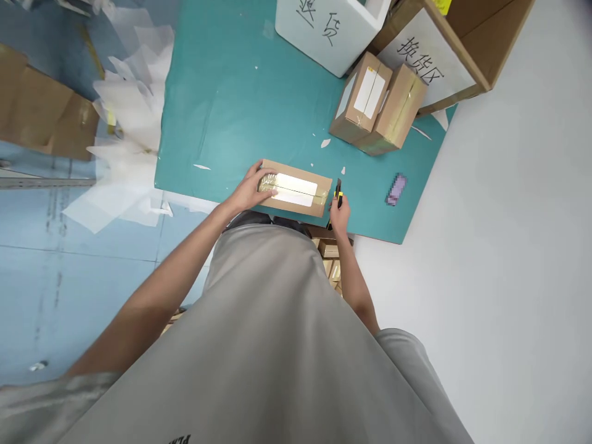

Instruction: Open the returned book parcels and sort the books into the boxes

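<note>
A small taped cardboard box (301, 213) with a white label lies near the front edge of the green-topped table. My left hand (252, 188) grips its left end, thumb on the top and fingers around the far corner. In my right hand (340, 213) is a box cutter (339, 190), black with a yellow part, its tip pointing away from me. The cutter stands just off the box's right end, apart from it. The lower part of its handle is partly covered by my fingers.
Two taped cardboard boxes (370, 92) stand at the back right, by a white bin (330, 37) and a large open carton (483, 74) with handwritten signs. A blurred purple item (396, 189) lies right. White sheets (127, 117) are piled left of the green table (222, 92).
</note>
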Motion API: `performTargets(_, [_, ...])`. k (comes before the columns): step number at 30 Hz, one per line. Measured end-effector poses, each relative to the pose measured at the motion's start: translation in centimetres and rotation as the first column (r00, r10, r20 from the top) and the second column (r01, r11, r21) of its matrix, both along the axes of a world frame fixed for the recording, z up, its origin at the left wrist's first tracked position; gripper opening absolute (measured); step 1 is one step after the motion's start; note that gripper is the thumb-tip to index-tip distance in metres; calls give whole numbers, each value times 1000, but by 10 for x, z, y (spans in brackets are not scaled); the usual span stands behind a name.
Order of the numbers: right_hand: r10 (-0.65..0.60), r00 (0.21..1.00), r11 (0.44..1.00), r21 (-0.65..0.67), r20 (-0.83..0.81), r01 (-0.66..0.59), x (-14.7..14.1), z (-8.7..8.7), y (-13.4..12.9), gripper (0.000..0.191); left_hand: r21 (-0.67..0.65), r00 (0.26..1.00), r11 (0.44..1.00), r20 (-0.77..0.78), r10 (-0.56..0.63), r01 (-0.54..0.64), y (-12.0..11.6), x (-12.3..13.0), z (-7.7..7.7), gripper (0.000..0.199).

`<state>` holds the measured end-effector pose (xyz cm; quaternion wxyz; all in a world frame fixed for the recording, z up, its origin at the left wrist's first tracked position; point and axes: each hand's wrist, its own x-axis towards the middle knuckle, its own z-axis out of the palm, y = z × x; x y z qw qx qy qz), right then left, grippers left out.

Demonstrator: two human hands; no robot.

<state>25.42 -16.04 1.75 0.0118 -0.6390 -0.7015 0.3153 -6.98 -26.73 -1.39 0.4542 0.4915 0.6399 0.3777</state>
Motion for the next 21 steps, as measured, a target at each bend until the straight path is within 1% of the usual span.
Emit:
performTargets(2, [6,999,999,35,33,-7,-1,21,-1,67,-1,999,1000,41,-25,25,3,-2,-3,76])
performTargets(3, [34,998,998,57,48,-37,-5,31,-2,69,2,998,999,58,-37,37,5,-3,-5,74])
performTargets(5, [183,979,980,56,92,-189,-21,48,-6,70,10,995,999,83,-52,52,7,-4,-9,72])
performTargets(7, [363,920,928,29,144,-371,-44,61,-11,66,21,993,998,97,-61,59,9,-6,-14,72])
performTargets(9, [531,826,843,-15,191,-538,-72,69,-16,62,33,992,997,105,-70,67,11,-7,-17,72])
performTargets(11, [650,722,753,-66,237,-655,-98,73,-19,61,46,991,996,111,-77,72,13,-8,-19,73])
performTargets(13, [712,644,689,-102,281,-717,-117,75,-18,61,57,990,996,115,-79,73,14,-9,-20,75])
performTargets(16, [745,581,642,-115,328,-758,-131,74,-12,60,76,990,995,118,-75,66,14,-8,-22,78])
performTargets(21, [783,516,590,-153,346,-793,-131,67,-3,60,93,990,994,127,-65,54,13,-6,-26,81])
